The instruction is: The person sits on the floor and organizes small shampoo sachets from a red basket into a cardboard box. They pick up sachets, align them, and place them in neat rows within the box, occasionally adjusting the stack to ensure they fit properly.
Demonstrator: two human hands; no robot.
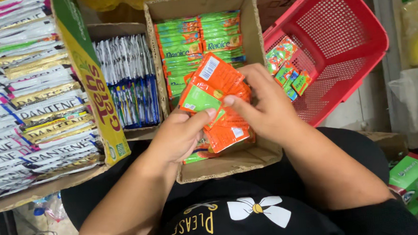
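Observation:
Both my hands hold a bunch of small orange and green sachets (213,92) above an open cardboard box (230,165) on my lap. My left hand (179,135) grips the bunch from below, thumb on a green-faced sachet. My right hand (261,105) clasps it from the right side, thumb pressed on the front. More orange sachets lie in the near end of the box, and rows of green sachets (200,39) fill its far end.
A red plastic basket (347,34) with a few sachets leans at the right. A box of blue and white sachets (128,79) stands left of the lap box. White and gold sachets (32,103) fill a carton at far left. A green box (412,176) sits at lower right.

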